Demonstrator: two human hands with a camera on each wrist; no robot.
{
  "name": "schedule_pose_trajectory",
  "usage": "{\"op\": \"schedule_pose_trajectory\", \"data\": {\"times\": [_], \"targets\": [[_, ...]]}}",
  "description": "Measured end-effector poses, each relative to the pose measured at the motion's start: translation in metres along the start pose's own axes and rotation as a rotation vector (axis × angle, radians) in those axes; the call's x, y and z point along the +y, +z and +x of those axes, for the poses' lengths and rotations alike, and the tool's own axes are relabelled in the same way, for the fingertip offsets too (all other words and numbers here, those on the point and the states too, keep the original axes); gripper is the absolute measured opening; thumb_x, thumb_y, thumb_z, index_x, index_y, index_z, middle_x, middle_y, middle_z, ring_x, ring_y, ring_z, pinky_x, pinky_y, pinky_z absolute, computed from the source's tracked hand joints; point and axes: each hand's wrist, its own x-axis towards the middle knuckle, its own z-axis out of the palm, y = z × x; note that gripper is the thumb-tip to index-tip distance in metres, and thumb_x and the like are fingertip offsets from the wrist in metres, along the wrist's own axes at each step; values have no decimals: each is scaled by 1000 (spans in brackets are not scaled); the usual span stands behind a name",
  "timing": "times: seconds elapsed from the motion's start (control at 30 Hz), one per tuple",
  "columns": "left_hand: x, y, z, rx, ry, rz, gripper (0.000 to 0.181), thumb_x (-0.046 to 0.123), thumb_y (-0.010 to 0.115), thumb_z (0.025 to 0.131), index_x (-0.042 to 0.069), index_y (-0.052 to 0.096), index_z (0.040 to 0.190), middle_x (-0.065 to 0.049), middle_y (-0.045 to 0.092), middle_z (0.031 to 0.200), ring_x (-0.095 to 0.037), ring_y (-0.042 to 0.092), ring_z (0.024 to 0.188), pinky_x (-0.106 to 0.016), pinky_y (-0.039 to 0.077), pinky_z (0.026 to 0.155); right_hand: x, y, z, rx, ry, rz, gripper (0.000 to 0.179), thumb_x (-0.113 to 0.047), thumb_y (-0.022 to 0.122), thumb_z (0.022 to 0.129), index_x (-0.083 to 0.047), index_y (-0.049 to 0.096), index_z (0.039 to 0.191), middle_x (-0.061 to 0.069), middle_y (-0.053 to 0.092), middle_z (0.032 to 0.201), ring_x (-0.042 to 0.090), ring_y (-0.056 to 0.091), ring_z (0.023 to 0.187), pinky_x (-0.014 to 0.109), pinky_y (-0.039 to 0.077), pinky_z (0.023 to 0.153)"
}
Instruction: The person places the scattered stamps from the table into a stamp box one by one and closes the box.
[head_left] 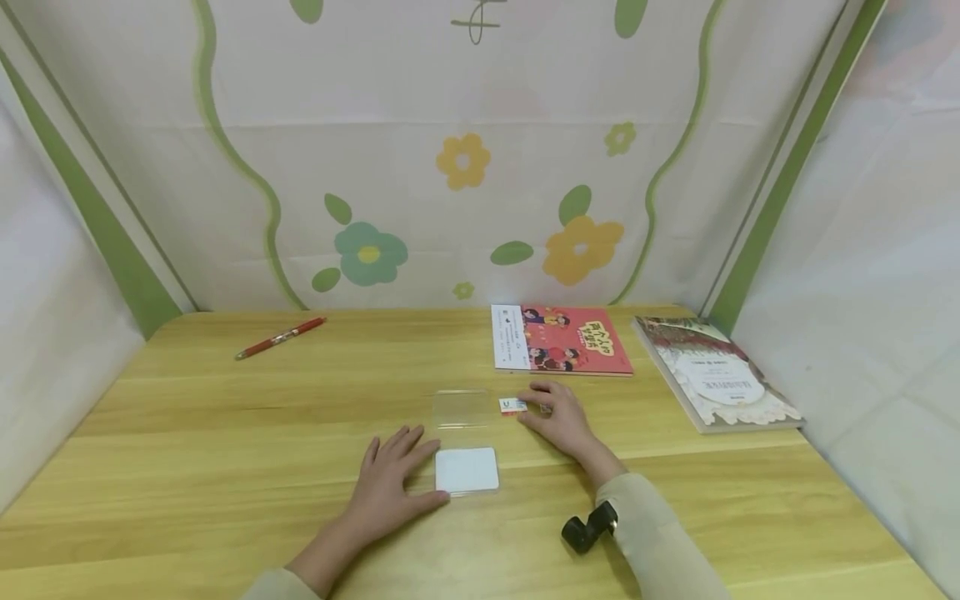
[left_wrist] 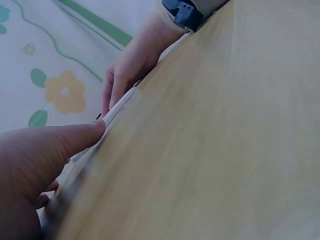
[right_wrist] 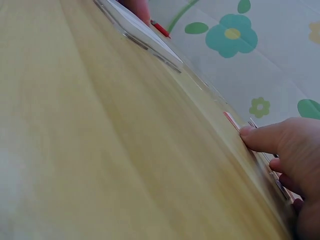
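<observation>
A clear shallow case holding a white rectangular insert (head_left: 467,470) lies flat on the table. My left hand (head_left: 393,483) rests at its left side with fingers spread, the thumb touching the lower left corner. In the left wrist view the thumb (left_wrist: 82,135) meets the case's edge. Just beyond the case lies a transparent lid-like piece (head_left: 460,409). To its right, my right hand (head_left: 557,421) pinches a small white-and-red printed card (head_left: 513,406) between thumb and forefinger at its right end. Part of that card is hidden beneath the fingers.
A red pen (head_left: 281,338) lies at the back left of the wooden table (head_left: 187,467). A red-and-white booklet (head_left: 573,340) lies beyond the right hand, with a thicker book (head_left: 716,375) farther right. A floral curtain (head_left: 420,100) hangs behind the table.
</observation>
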Motion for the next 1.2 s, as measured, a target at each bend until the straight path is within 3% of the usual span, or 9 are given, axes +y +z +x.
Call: {"op": "schedule_pose_trajectory", "data": {"times": [0.5, 0.7, 0.87, 1.2], "targets": [[-2, 3, -1, 16, 17, 13, 61, 55, 62, 68, 18, 55, 117, -11, 38, 130, -30, 25, 122, -54, 6, 96, -7, 1, 1, 21, 39, -9, 21, -21, 69, 73, -12, 63, 90, 10, 50, 114, 31, 37, 109, 50, 23, 92], [-2, 2, -1, -6, 6, 11, 61, 56, 60, 69, 19, 55, 117, -11, 37, 131, -30, 23, 123, -53, 4, 97, -8, 2, 0, 36, 52, -4, 14, -18, 69, 72, -13, 61, 82, 2, 51, 94, 23, 43, 93, 42, 30, 83], [-2, 1, -1, -14, -2, 25, 61, 56, 60, 68, 19, 55, 117, -11, 37, 131, -29, 23, 123, -53, 4, 97, -7, 3, 0, 59, -4, 5, 8, -14, 68, 73, -15, 61, 77, -4, 51, 85, 17, 43, 82, 38, 32, 75], [0, 0, -1, -19, -5, 30, 62, 55, 61, 68, 18, 55, 117, -11, 37, 131, -30, 23, 123, -53, 4, 97, -7, 2, 0, 45, -41, 1, 23, -12, 68, 73, -10, 65, 96, -1, 55, 87, 17, 45, 82, 36, 33, 73]]}}
